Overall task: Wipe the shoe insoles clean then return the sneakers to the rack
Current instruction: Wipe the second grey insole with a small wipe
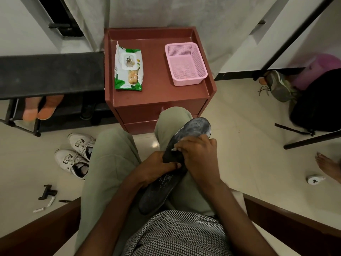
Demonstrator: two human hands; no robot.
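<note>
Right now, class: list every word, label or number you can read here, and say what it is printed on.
"FOAM", with a partly hidden word before it: on the lower insole.
Wipes pack: label print too small and blurred to read.
White sneakers: side markings unreadable.

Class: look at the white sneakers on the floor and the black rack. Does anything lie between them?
Nothing visible does. The white sneakers sit on bare floor just in front of the black rack, whose lower shelf holds orange footwear further left.
</note>
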